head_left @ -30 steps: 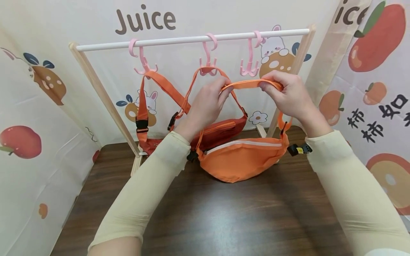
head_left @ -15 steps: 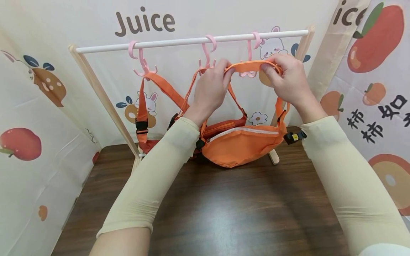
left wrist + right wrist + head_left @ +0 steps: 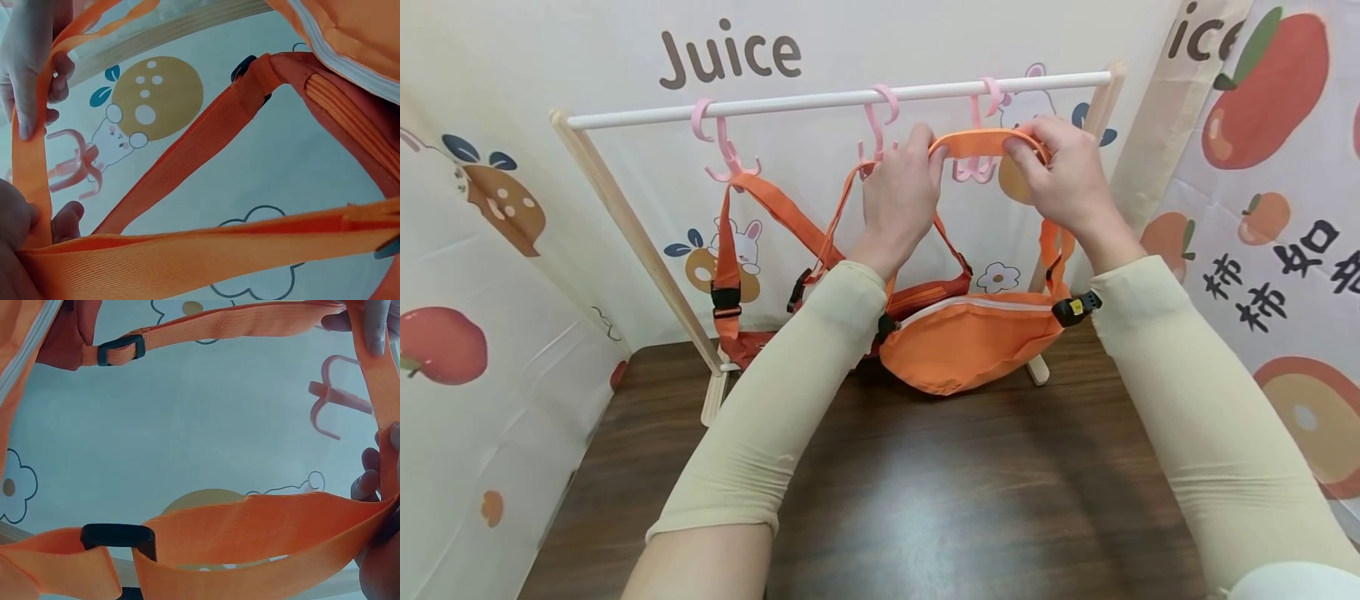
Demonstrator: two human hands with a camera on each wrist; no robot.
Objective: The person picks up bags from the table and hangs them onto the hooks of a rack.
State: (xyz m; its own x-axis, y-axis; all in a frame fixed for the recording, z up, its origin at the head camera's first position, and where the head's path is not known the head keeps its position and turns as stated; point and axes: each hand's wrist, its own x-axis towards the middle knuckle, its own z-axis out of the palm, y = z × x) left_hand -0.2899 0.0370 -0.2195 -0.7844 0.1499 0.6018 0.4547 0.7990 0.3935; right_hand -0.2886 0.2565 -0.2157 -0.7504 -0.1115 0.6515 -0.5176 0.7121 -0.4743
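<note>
My left hand point(image 3: 901, 196) and right hand point(image 3: 1063, 171) each pinch the orange strap point(image 3: 973, 143) of a waist bag, holding a short stretch taut between them. Below hangs the orange waist bag point(image 3: 973, 346), its pale zipper along the top. Just behind the strap is a pink hook point(image 3: 974, 169) on the rod, its lower prongs showing under the strap. In the left wrist view, thumb and fingers grip the strap point(image 3: 156, 265) from both sides. The right wrist view shows a black buckle point(image 3: 119, 536) on the strap near the right hand.
A white rod point(image 3: 805, 102) on a wooden stand point(image 3: 632, 242) spans the back. Two more pink hooks hang on it; from the left hook point(image 3: 732, 162) and the middle hook point(image 3: 874, 125) hang darker red-orange waist bags point(image 3: 925, 293). Dark wooden tabletop point(image 3: 925, 500) lies below.
Both hands have lifted the strap upward to the height of the right hook's prongs, and the orange bag has risen with it. In the last half second they have moved only slightly.
</note>
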